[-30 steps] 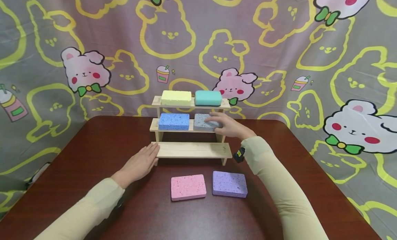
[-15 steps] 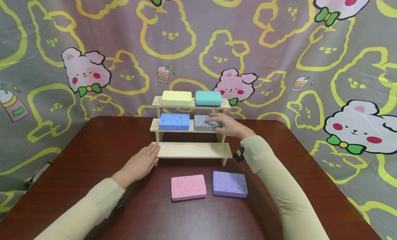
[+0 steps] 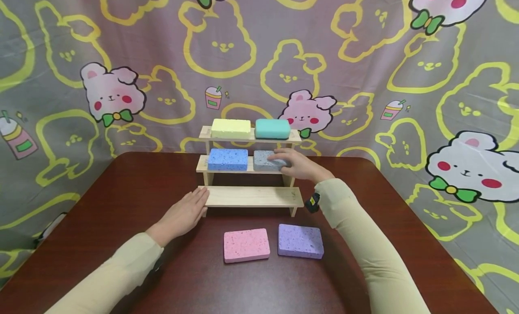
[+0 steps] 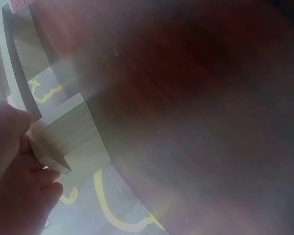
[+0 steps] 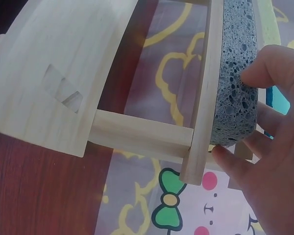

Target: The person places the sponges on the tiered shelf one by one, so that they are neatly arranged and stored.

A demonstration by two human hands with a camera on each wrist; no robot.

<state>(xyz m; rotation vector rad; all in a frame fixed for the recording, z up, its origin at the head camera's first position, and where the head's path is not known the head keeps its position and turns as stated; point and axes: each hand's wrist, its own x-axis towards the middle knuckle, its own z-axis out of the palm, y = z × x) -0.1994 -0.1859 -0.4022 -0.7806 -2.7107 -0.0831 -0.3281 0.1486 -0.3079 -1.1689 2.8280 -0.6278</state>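
Note:
My right hand (image 3: 302,164) grips the right end of a grey speckled sponge (image 5: 235,73) on the middle step of a wooden three-step shelf (image 3: 251,196). In the right wrist view, one digit lies on the sponge's front face while other fingers reach round its end; the sponge sits against the board. My left hand (image 3: 184,215) holds the left end of the lowest step, its fingers curled about the board's edge (image 4: 51,159) in the left wrist view. Left of the grey sponge is a blue sponge (image 3: 228,159).
A yellow sponge (image 3: 231,129) and a teal sponge (image 3: 272,129) sit on the top step. In front of the shelf, a pink sponge (image 3: 246,245) and a purple sponge (image 3: 300,241) lie on the dark red-brown table (image 3: 194,282). A patterned curtain (image 3: 259,43) hangs behind.

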